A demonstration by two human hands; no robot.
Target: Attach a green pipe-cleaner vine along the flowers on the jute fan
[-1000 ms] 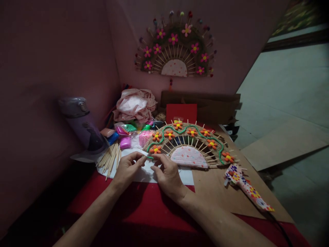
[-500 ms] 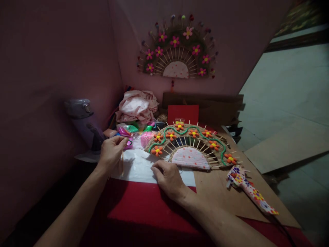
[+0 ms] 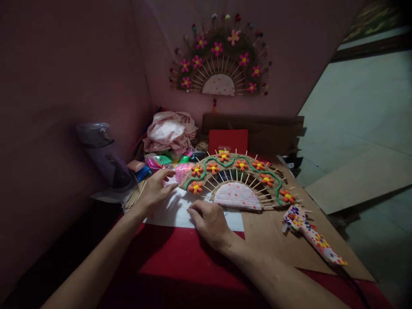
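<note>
- Left hand (image 3: 157, 189) near the left edge of the desk (image 3: 186, 257), palm down, fingers (image 3: 167, 174) spread open, gripping nothing.
- Fingertips just short of a pink clay packet (image 3: 180, 171), heel of the hand over the left border of the white sheet (image 3: 172, 214).
- Just left of that hand, a bundle of wooden sticks (image 3: 132, 198), partly hidden by the wrist.
- Right hand (image 3: 209, 219) resting on the white sheet, towards the front edge of the desk, fingers curled under with tips on the paper; no telling whether closed on something small.
- Just beyond the right knuckles, the fan-shaped craft (image 3: 238, 182): flat in the middle of the desk, towards the far edge, with a pink half-round centre, radiating sticks, a twine band, a wavy green strand and orange flowers.
- Behind the left hand, more clay packets (image 3: 158, 162) in green, blue and pink, heaped by the far left corner.
- At the left edge, a purple bottle (image 3: 104, 161), leaning.
- At the far edge, a crumpled pink cloth (image 3: 169, 128) and a red card (image 3: 228, 140) standing upright.
- Near the right edge, on a brown cardboard sheet (image 3: 273, 244), a patterned glue gun (image 3: 310, 235), well apart from both hands.
- On the wall above, a second fan (image 3: 220, 60) with pink flowers.
</note>
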